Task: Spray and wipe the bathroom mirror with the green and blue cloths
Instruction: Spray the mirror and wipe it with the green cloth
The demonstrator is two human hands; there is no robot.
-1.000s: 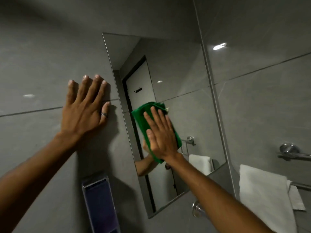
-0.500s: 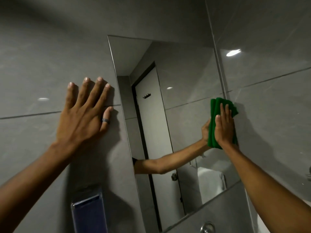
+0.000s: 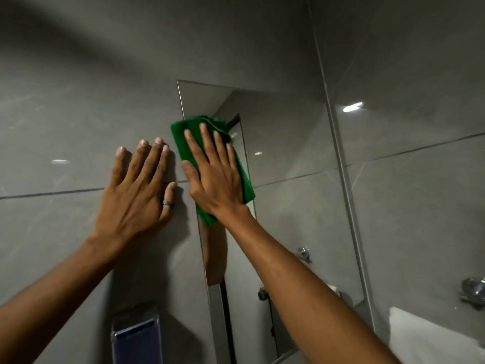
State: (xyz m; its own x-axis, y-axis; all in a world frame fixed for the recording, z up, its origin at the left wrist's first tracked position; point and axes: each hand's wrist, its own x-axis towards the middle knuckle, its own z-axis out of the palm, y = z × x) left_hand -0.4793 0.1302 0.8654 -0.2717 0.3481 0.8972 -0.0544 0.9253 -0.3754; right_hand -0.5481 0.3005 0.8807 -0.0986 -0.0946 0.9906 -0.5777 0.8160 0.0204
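Observation:
A tall frameless mirror [image 3: 288,158] hangs on the grey tiled wall. My right hand [image 3: 215,174] lies flat on a folded green cloth [image 3: 183,137] and presses it against the mirror's upper left edge, so the cloth overlaps the tile a little. My left hand [image 3: 136,190], a ring on its thumb, rests flat on the wall tile just left of the mirror, fingers spread, holding nothing. The mirror reflects my right forearm below the cloth. No blue cloth or spray bottle is in sight.
A dark blue wall-mounted holder [image 3: 136,337] sits below my left hand. A white towel [image 3: 430,337] hangs at the lower right, under a chrome wall fitting [image 3: 475,287]. A vertical corner joint [image 3: 338,153] runs along the mirror's right edge.
My right hand has swept the green cloth from the mirror's right edge across to its upper left edge. The left hand stays planted on the wall. The camera tilted upward.

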